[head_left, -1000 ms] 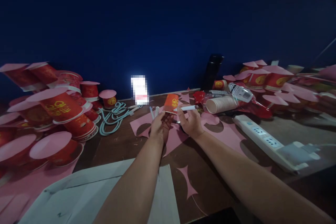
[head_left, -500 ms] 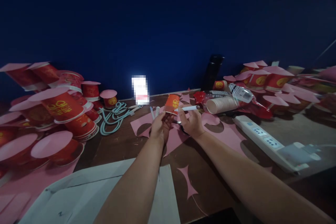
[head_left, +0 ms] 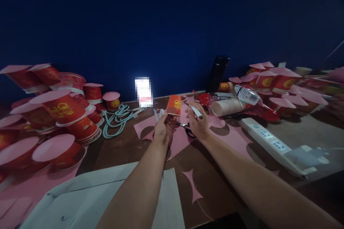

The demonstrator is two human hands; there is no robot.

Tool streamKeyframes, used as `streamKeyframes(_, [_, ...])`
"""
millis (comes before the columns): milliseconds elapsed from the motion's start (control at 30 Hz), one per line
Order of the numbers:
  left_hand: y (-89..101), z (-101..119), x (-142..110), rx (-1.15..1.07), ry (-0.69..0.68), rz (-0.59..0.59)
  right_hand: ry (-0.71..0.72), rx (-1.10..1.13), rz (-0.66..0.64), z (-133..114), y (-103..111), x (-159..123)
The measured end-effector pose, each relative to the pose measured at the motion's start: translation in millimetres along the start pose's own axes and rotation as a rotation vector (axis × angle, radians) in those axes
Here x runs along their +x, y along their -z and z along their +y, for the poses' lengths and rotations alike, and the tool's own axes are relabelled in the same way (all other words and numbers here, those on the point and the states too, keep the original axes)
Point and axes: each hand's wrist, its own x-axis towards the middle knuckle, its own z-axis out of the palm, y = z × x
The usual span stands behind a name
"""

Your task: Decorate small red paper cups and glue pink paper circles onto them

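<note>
An orange-red paper cup with yellow lettering [head_left: 174, 104] is held tilted, rim downward, in my left hand [head_left: 163, 128], whose fingers close round its lower part. My right hand [head_left: 198, 121] grips a white marker [head_left: 196, 111], just right of the cup and apart from it. Under both hands lie pink paper sheets with round holes [head_left: 178, 143]. Scissors [head_left: 190, 133] with dark handles rest on the paper, partly hidden by my right hand. Beyond my left hand more pens [head_left: 156, 115] lie on the table.
Red cups topped with pink discs [head_left: 66, 107] crowd the left, and similar ones [head_left: 285, 78] the right. A bagged cup stack [head_left: 228, 107], a power strip [head_left: 268, 143], a black bottle [head_left: 217, 73], a pale blue cable [head_left: 110, 128], a bright screen [head_left: 143, 91] and white board [head_left: 172, 200] surround the hands.
The marker has swung from pointing at the cup to slanting away from it, its tip now clear. My left hand has turned the cup slightly and shifted it a little left.
</note>
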Motion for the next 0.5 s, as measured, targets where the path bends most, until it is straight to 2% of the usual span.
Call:
streamKeyframes(133, [0.4,0.9,1.5,-0.038,0.011,0.002,-0.267,0.120,0.053,4.7,-1.9,5.3])
streamKeyframes(267, [-0.1,1.7,-1.6,-0.008,0.051,-0.028,-0.492,0.283,-0.008,8.9,-3.9,7.2])
streamKeyframes(500, [-1.4,2.8,-8.8,0.103,0.124,-0.053,-0.644,0.471,-0.045,13.0,-7.6,5.1])
